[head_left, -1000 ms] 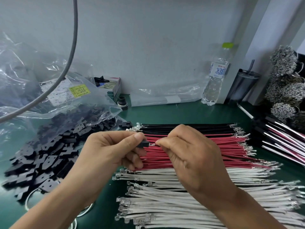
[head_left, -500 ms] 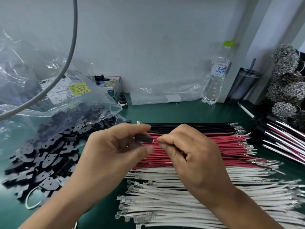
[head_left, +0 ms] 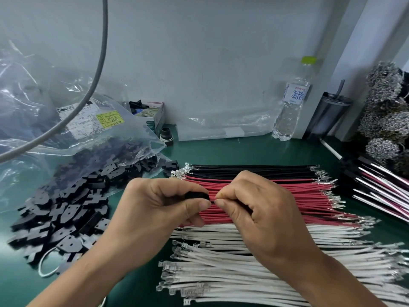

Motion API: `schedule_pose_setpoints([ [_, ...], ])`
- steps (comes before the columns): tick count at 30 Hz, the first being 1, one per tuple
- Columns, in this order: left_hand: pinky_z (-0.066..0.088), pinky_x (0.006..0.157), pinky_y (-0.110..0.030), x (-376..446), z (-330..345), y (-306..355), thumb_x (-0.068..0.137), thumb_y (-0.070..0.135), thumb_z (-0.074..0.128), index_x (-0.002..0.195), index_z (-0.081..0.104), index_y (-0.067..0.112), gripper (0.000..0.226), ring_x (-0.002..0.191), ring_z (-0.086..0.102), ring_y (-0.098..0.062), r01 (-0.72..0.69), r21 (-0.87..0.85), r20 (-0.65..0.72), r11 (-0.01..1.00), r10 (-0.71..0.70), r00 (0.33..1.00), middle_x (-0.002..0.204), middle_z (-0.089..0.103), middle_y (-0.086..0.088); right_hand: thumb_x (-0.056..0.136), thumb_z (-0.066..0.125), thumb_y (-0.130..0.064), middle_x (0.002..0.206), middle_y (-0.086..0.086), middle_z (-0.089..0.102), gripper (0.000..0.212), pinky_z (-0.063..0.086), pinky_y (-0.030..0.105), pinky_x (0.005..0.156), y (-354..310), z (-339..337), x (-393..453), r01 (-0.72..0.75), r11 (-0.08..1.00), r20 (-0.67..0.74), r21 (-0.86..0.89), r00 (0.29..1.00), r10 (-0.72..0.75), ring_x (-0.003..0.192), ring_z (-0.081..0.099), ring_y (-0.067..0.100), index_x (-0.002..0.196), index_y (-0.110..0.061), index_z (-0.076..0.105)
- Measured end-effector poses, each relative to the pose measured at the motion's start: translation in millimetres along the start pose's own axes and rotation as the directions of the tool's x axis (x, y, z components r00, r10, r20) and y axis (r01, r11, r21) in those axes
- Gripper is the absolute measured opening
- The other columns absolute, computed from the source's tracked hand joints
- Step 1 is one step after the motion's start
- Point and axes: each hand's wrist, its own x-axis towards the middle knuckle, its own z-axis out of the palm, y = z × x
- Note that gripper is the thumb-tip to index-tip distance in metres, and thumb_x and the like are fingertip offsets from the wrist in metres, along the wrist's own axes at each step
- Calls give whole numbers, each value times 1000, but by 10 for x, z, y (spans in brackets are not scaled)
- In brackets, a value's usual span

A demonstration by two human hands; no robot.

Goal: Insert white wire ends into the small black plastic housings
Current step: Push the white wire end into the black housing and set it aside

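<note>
my left hand (head_left: 155,209) is curled around a small black housing (head_left: 197,195), pinching it between thumb and forefinger above the middle of the green table (head_left: 254,151). my right hand (head_left: 261,213) sits just beside it, thumb and forefinger pressed together right at the housing's open end; i cannot make out the wire itself between those fingertips, since the hand hides it. both hands hover over the red wires (head_left: 309,191), which lie in a flat row between the black wires (head_left: 254,168) toward the back edge and the white wires (head_left: 243,269) toward the front edge. the loose pile of black housings (head_left: 66,209) spills from a clear plastic bag (head_left: 55,129) along the left edge. a water bottle (head_left: 290,107) and a dark tumbler (head_left: 327,116) stand at the back right, against the wall. a small box (head_left: 155,116) sits at the back edge, behind the bag.
</note>
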Motion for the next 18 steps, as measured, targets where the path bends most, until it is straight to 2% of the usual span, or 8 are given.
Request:
schedule_pose_setpoints([
  [2, 60, 60, -24, 16, -16, 20, 70, 23, 84, 90, 84, 24, 19, 62, 76, -27, 1, -4, 6, 1000, -1, 1000, 77, 79, -10, 95, 63, -31, 81, -14, 60, 17, 47, 26, 63, 3, -33, 18, 1, 1000, 4, -8, 1000, -1, 73, 57, 5, 85, -20, 71],
  [4, 58, 59, -21, 29, -31, 39, 71, 22, 84, 90, 84, 25, 19, 63, 76, -26, 5, 10, 15, 1000, -5, 1000, 76, 79, -8, 94, 63, -35, 80, -16, 59, 16, 47, 27, 59, -6, -96, 48, 12, 995, 7, -103, 1000, -11, 72, 55, 4, 85, -24, 71],
  [7, 57, 57, -18, 33, -53, 42, 73, 16, 82, 89, 84, 23, 17, 61, 76, -24, 31, -10, -6, 999, -31, 999, 75, 79, -9, 89, 69, -35, 86, -15, 56, 9, 43, 28, 65, -72, -199, 79, 55, 975, 17, -215, 998, -52, 81, 51, 9, 86, -26, 68],
  [9, 56, 55, -18, 35, -68, 34, 71, 17, 83, 89, 84, 22, 18, 59, 75, -22, 58, -20, -45, 998, -59, 997, 73, 78, -10, 83, 72, -44, 88, -18, 54, 13, 44, 28, 70, -152, -240, 66, 54, 993, 176, -109, 984, -34, 84, 52, 4, 84, -33, 65],
  [10, 56, 54, -19, 39, -73, 30, 70, 20, 84, 89, 84, 22, 20, 59, 75, -21, 71, -21, -66, 997, -72, 995, 72, 78, -11, 80, 71, -52, 87, -20, 55, 18, 45, 27, 70, -200, -236, 49, 20, 998, 318, -56, 948, -1, 84, 53, 1, 84, -35, 66],
  [12, 57, 54, -21, 46, -79, 17, 66, 23, 85, 89, 84, 23, 23, 60, 75, -22, 88, -26, -87, 996, -90, 992, 71, 77, -12, 76, 69, -62, 86, -22, 57, 28, 40, 19, 69, -268, -192, 12, -55, 998, 555, -35, 829, 66, 85, 55, -4, 91, -39, 66],
  [14, 59, 55, -23, 50, -78, 13, 65, 25, 85, 89, 84, 23, 24, 61, 76, -23, 94, -31, -88, 995, -97, 991, 71, 77, -12, 76, 73, -58, 92, -24, 59, 27, 35, 14, 68, -272, -156, -9, -97, 995, 615, -14, 784, 85, 86, 56, -5, 95, -41, 65],
  [18, 57, 54, -21, 63, -82, -4, 66, 27, 86, 90, 84, 24, 24, 62, 76, -22, 105, -27, -100, 994, -107, 989, 73, 78, -11, 84, 69, -42, 95, -25, 61, 10, 33, 12, 72, -261, -159, 26, -133, 991, 603, -1, 791, 107, 87, 56, -5, 93, -39, 66],
])
